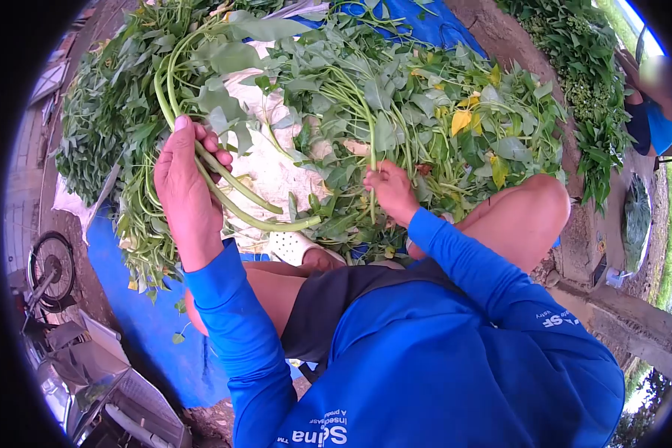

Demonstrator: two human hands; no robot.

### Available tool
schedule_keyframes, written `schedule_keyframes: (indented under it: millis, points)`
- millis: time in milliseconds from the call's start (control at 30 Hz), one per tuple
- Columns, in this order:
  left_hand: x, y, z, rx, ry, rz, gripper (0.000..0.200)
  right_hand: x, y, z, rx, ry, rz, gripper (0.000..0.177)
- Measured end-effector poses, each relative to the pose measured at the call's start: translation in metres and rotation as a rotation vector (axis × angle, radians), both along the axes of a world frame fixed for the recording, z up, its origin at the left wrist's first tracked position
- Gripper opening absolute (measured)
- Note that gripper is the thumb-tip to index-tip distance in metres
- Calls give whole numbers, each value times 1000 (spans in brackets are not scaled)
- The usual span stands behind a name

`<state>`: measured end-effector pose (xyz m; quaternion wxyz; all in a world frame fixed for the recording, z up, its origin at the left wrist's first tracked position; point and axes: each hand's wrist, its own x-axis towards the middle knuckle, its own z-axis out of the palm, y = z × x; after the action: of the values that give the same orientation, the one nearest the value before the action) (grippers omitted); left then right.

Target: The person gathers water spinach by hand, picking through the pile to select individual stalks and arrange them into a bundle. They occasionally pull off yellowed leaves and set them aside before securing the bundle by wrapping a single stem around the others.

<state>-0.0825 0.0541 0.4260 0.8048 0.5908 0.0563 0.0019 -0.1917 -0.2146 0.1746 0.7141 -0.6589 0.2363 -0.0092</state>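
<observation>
My left hand (187,179) is closed around a few thick green water spinach stems (239,196). Their cut ends point down and right, and their leaves (231,60) spread above the fist. Lower right of it, my right hand (392,193) pinches a thinner water spinach stem (372,149) over the loose greens. Around that hand lies a spread pile of water spinach (425,104) with some yellow leaves (461,121). Part of a pale sheet (276,157) shows between my hands.
A dense heap of leafy greens (104,112) stands on the left. Blue tarp (145,299) covers the ground beneath. More greens (590,97) lie at the right, near another person (653,112). A wheel (51,270) and a parked motorbike (75,381) are at the lower left.
</observation>
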Motion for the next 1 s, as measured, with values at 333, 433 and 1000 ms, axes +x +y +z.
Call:
schedule_keyframes:
  millis: [333, 433, 1000]
  points:
    - [1, -28, -17, 5, 64, -43, 31, -15, -55, 172, 419, -208, -57, 30]
    - [-4, -42, -20, 29, 52, -81, 33, -26, -54, 177, 373, -278, -18, 30]
    - [-12, -105, -85, -187, 260, -439, 38, -37, -3, 165, -368, -366, 279, 28]
